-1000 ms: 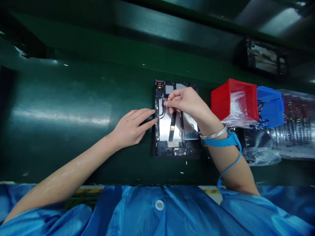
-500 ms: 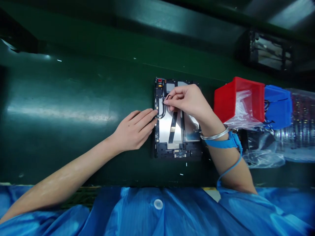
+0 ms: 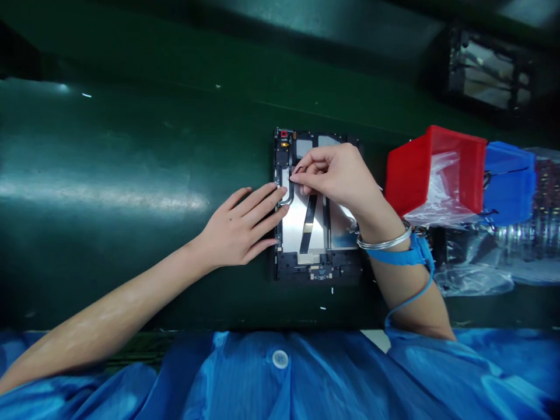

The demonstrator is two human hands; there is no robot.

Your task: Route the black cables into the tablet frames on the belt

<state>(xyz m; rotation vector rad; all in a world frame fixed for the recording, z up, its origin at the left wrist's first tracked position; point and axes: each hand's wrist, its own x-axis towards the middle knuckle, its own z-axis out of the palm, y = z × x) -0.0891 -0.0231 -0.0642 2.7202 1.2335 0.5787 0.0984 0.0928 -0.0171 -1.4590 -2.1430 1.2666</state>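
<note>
An opened tablet-like device (image 3: 294, 233) lies on the green work surface, its silvery inside and black frame facing up. My left hand (image 3: 245, 224) rests at its left edge with fingers spread, the fingertips touching the frame and a curved black cable (image 3: 289, 197). Over the upper middle of the device, my right hand (image 3: 336, 172) pinches part of that thin black cable between thumb and forefinger. Below my right hand a black flat ribbon cable (image 3: 308, 227) lies slanted across the silvery plate. My right palm and wrist hide part of the device's right side.
To the right stand a red bin (image 3: 406, 175) with clear plastic in it and a blue bin (image 3: 511, 181) with black cables. Clear plastic bags (image 3: 475, 274) lie in front of them. Another opened device (image 3: 490, 73) sits at the back right. Small white scraps dot the green surface.
My left fingers have spread apart and reached slightly farther right over the device's edge. My right hand keeps its pinch at nearly the same spot. The view has shifted slightly.
</note>
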